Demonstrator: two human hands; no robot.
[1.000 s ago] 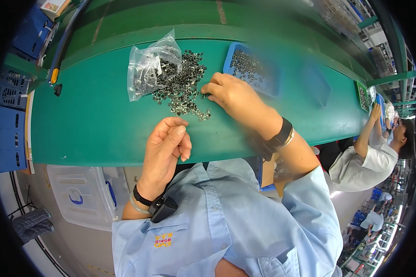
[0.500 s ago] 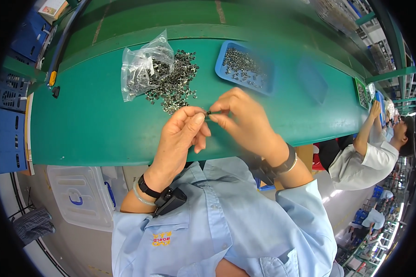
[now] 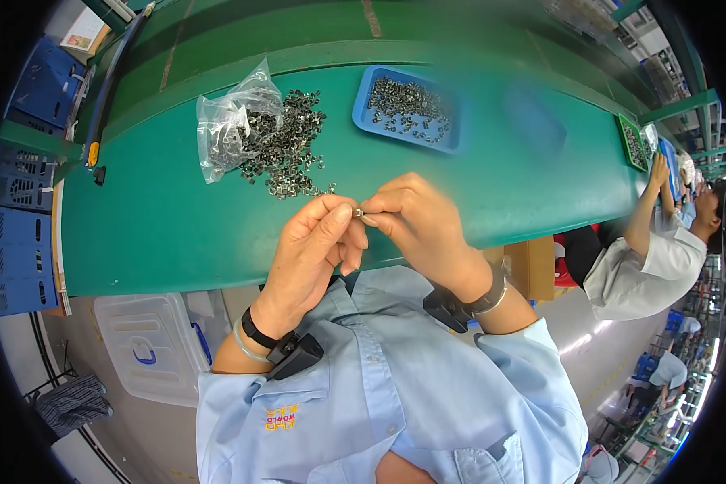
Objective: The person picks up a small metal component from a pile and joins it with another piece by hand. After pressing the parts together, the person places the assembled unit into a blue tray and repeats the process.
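Between the fingertips of both hands is a small metal part (image 3: 359, 214), dark and silvery, too small to tell its exact kind. My left hand (image 3: 319, 238) pinches it from the left, its other fingers curled. From the other side my right hand (image 3: 419, 226) grips it with thumb and forefinger. Just beyond my left hand lies a loose heap of similar small metal parts (image 3: 290, 149), partly spilling from a clear plastic bag (image 3: 218, 141). Farther right, a blue tray (image 3: 366, 119) holds more such pieces.
The green tabletop (image 3: 153, 234) runs across in front of me. A green tray (image 3: 631, 143) of parts sits at its far right, near a co-worker in a pale shirt (image 3: 649, 274). Below the left edge stands a clear lidded box (image 3: 149, 347); blue crates (image 3: 16, 250) are stacked left.
Both hands still pinch the small part; it now looks more silvery and sits slightly lower in view. The heap and blue tray have shifted left in the picture as the view moved.
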